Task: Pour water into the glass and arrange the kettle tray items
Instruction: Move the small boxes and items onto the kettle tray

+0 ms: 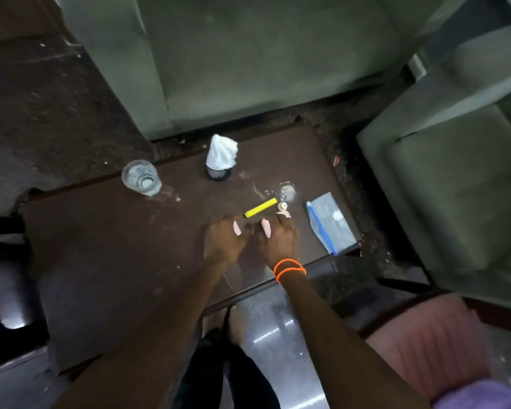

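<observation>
A clear glass [141, 178] with some water in it stands near the table's far left edge. A yellow sachet stick [261, 207] lies flat in the middle, with a small white capsule [282, 206] at its right end. My left hand [223, 240] and my right hand [278, 238] rest side by side just in front of the sachet, fingers spread on the tabletop and nothing held. The right hand's fingertips almost touch the white capsule. No kettle or tray is in view.
A dark holder with a white twisted napkin [220, 156] stands at the far edge of the brown table [106, 246]. A clear zip bag [329, 222] with a blue strip lies at the right edge. Green armchairs [248, 69] stand beyond the table and to its right.
</observation>
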